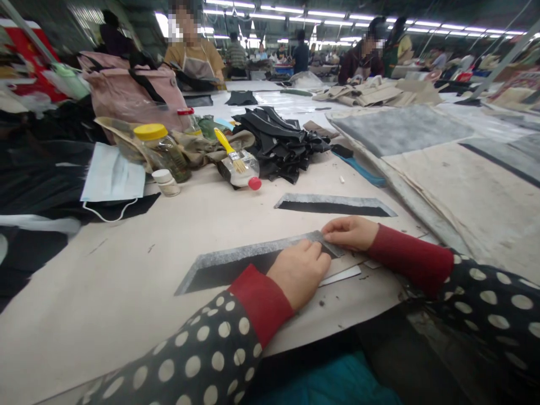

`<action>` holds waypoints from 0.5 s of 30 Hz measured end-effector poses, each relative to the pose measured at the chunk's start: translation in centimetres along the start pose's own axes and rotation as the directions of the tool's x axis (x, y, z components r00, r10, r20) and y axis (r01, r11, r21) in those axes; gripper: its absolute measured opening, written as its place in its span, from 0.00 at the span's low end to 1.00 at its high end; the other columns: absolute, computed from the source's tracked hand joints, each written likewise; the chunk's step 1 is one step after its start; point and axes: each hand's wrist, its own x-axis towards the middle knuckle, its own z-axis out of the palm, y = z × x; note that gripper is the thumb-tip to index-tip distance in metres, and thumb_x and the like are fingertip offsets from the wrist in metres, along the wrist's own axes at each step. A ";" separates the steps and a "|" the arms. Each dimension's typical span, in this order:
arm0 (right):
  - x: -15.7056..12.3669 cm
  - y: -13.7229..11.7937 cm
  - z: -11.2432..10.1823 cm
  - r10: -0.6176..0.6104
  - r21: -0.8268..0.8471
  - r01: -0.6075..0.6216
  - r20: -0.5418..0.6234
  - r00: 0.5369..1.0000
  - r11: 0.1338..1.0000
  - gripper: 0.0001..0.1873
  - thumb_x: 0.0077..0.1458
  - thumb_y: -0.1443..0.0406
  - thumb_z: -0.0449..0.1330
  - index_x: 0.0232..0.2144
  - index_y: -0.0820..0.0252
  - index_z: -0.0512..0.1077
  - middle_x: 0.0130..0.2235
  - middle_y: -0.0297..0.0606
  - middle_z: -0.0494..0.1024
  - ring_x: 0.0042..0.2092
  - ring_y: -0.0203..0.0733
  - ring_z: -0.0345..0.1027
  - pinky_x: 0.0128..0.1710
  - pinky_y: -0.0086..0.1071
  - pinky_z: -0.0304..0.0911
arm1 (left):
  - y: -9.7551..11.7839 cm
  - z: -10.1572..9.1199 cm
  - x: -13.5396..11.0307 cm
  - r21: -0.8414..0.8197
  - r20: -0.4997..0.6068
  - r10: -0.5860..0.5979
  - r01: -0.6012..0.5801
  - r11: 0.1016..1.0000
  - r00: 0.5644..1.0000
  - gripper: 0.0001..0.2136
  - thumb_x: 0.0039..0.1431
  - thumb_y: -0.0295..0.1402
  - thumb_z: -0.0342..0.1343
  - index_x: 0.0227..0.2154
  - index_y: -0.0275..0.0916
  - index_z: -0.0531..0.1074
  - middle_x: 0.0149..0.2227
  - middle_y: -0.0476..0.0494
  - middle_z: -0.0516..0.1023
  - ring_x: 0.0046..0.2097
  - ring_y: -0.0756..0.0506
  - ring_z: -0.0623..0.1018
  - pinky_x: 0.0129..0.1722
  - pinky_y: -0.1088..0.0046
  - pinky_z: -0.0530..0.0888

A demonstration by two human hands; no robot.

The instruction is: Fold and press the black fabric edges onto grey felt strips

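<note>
A black fabric strip (236, 264) with a grey, speckled border lies flat on the pale table, slanting up toward the right. My left hand (299, 273) rests over its right part, fingers bent together and pressing it down. At the strip's far right end, my right hand (350, 232) pinches the edge between thumb and fingers. Its fingertips partly hide that corner. Beneath my hands, a thin pale card piece (341, 275) sticks out. Farther back lies a second black strip with the same grey border (335, 203), apart from both hands.
Behind are a pile of black fabric pieces (282, 138), a yellow-handled brush (228, 147) on a clear bottle (247, 171), a yellow-lidded jar (166, 154), a small white bottle (166, 183) and a face mask (112, 174). Layered sheets (455, 185) cover the right side. Other people work farther off.
</note>
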 end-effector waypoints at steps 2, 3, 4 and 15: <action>0.0 0.1 -0.1 0.000 -0.013 0.000 -0.001 1.000 1.000 0.16 0.34 0.59 0.60 0.27 0.63 0.67 0.13 0.24 0.60 0.15 0.24 0.48 0.13 0.23 0.40 | 0.0 0.0 0.0 0.001 0.014 0.001 -0.001 1.000 1.000 0.06 0.57 0.28 0.44 0.28 0.37 0.64 0.32 0.44 0.68 0.33 0.46 0.67 0.28 0.71 0.67; 0.0 0.2 -0.1 -0.002 -0.017 0.002 0.000 1.000 1.000 0.16 0.33 0.59 0.60 0.27 0.63 0.67 0.13 0.24 0.59 0.15 0.25 0.48 0.13 0.23 0.40 | 0.0 0.0 0.0 0.001 0.020 0.001 -0.001 1.000 1.000 0.06 0.57 0.28 0.44 0.28 0.36 0.64 0.32 0.44 0.68 0.34 0.46 0.67 0.28 0.71 0.67; 0.0 0.3 -0.2 -0.004 -0.019 0.004 0.003 1.000 1.000 0.16 0.33 0.59 0.60 0.27 0.63 0.68 0.13 0.24 0.60 0.15 0.25 0.48 0.14 0.23 0.40 | 0.0 0.0 0.0 0.001 0.024 0.000 -0.001 1.000 1.000 0.06 0.57 0.28 0.44 0.28 0.36 0.64 0.32 0.43 0.68 0.34 0.46 0.67 0.28 0.71 0.67; -0.4 0.5 -0.7 -0.071 -0.156 0.065 -0.032 0.997 0.986 0.20 0.36 0.56 0.59 0.32 0.65 0.71 0.18 0.29 0.67 0.19 0.27 0.52 0.17 0.24 0.47 | 0.0 -0.1 0.0 -0.004 0.034 -0.004 0.004 1.000 0.999 0.05 0.56 0.27 0.44 0.29 0.36 0.64 0.32 0.43 0.69 0.34 0.46 0.67 0.30 0.71 0.67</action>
